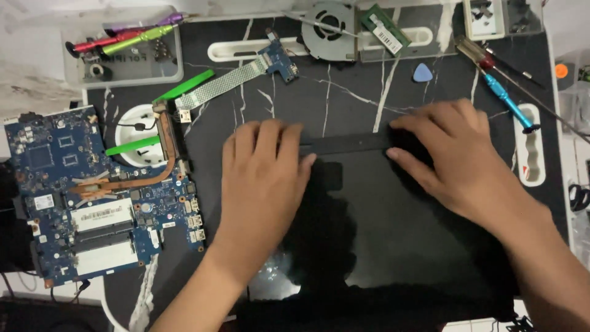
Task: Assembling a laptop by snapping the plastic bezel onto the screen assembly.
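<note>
A: Item one, near edge of the mat?
B: Laptop display panel (393, 233), black, glossy, lying flat across the near right part of the black marbled mat (344, 98). A black strip (344, 143) runs along its far edge.

A: Hands?
B: Left hand (261, 184) palm down, fingers extended and pressing on the strip's left end. Right hand (448, 157) spread flat, fingertips on the strip's right end. Neither is clenched; nothing is lifted.

A: Progress?
B: By my judgement, teardown is well along: the mainboard is out, the fan is out, and the panel's strip is not yet off.

A: Left edge?
B: Blue motherboard (92, 197) with a copper heat pipe (132, 178), overhanging the mat's left edge. Beside it, a white round dish (132, 126) and green pry sticks (184, 86).

A: Far edge?
B: Ribbon cable with small blue board (246, 74), cooling fan (332, 29), memory stick (386, 27). Far left corner, clear tray holding screwdrivers (126, 40).

A: Right edge?
B: Blue pick (422, 72), blue-handled screwdriver (507, 98).
</note>
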